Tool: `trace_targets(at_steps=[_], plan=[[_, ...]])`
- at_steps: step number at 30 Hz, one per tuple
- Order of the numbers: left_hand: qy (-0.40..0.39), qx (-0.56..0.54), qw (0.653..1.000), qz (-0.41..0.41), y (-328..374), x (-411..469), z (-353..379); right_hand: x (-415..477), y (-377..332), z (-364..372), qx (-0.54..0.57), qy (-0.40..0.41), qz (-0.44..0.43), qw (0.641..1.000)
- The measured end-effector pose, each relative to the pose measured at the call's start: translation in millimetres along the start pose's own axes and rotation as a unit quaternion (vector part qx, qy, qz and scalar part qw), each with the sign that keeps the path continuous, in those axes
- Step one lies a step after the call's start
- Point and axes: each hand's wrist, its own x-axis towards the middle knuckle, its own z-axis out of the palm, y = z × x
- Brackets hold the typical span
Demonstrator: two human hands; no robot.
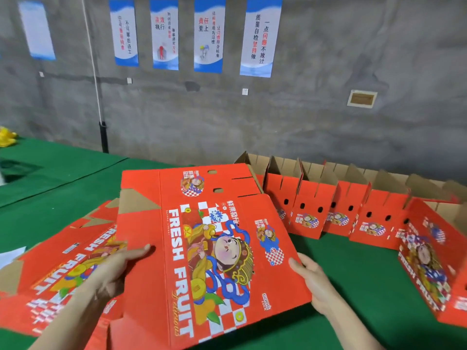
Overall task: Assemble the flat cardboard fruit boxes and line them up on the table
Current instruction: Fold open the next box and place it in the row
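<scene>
Over at the far left, something yellow [6, 137] sits on the back edge of the green-covered table [63, 178], too blurred to name. Nearer the front, a corner of a white sheet [10, 256] shows at the left edge. Next to it lies a loose stack of flat boxes [50, 274], red printed side up, fanned out so their brown flaps stick out. The left hand [113, 269] reaches over that stack, its fingers laid out straight on the left panel of the flat fruit box [202, 248], with the thumb out of sight. That box is still unfolded and held up off the table between both hands. It tilts towards the person, the "FRESH FRUIT" lettering and a cartoon figure facing up. Behind it, on the grey concrete wall, hangs a row of blue and white posters [209, 34] with Chinese text. The right hand [313, 281] grips the flat box's right edge, thumb on top and fingers tucked underneath. Further right, a row of assembled boxes [328, 210] stands side by side along the back of the table, tops open and brown flaps pointing up. At the far right, the nearest assembled box [429, 261] stands closer to the front, just beside the end of that row.
</scene>
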Motion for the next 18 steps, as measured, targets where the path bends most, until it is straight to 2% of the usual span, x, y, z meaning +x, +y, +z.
trace_targets(at_steps=[4,7,9,11,13,15,18], plan=[[-0.004,0.067,0.994,0.090,12,-17,50,-7,8,-35,-0.034,0.024,0.014,0.999],[-0.012,0.060,0.991,0.120,8,-26,92,-12,8,-35,-0.197,0.075,0.016,0.977],[-0.015,0.028,0.992,0.120,-2,-27,125,-18,-4,-20,-0.292,0.081,-0.034,0.952],[-0.022,-0.005,0.994,0.103,-10,-30,159,-27,-19,-2,-0.328,0.015,-0.101,0.939],[-0.037,-0.025,0.996,0.075,-16,-30,184,-39,-33,15,-0.347,-0.060,-0.131,0.927],[-0.046,-0.035,0.997,0.042,-22,-30,199,-50,-47,26,-0.351,-0.105,-0.121,0.923],[-0.040,-0.008,0.998,0.040,-29,-32,211,-63,-72,33,-0.343,-0.164,-0.054,0.923]])
